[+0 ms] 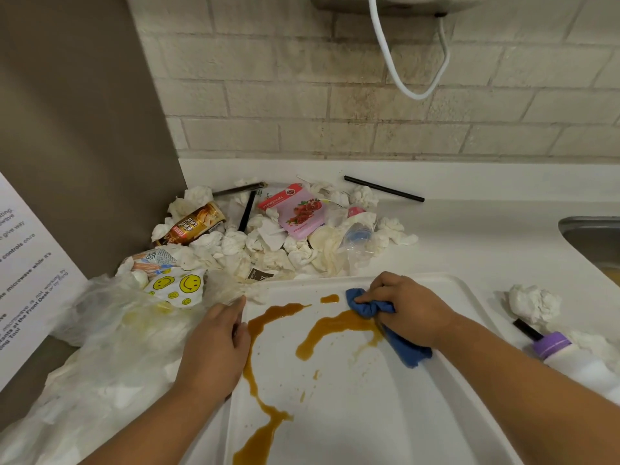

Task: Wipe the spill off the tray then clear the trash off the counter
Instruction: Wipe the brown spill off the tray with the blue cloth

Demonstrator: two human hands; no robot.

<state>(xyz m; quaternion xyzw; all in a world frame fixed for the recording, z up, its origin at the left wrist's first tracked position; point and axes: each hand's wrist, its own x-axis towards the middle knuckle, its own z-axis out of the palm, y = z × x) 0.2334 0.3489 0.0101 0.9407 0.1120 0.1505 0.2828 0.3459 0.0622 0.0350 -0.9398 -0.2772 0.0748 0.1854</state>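
A white tray (pixel 362 414) lies on the counter in front of me, streaked with a brown spill (pixel 265 333) that runs across its left and middle. My right hand (pixel 406 307) grips a bunched blue cloth (pixel 396 327) and presses it onto the right end of the spill. At the tray's left rim my left hand (pixel 214 344) rests with fingers fairly straight. A heap of trash (pixel 268 236) fills the counter's back left corner: crumpled tissues, snack wrappers, a pink sachet, a crushed clear bottle, black straws.
A clear plastic bag (pixel 110 333) with a smiley-print wrapper lies left of the tray. Right of the tray are a crumpled tissue (pixel 533 302) and a purple-capped bottle (pixel 570 360). A steel sink (pixel 593 239) sits at far right. A white cable (pixel 402 62) hangs on the tiled wall.
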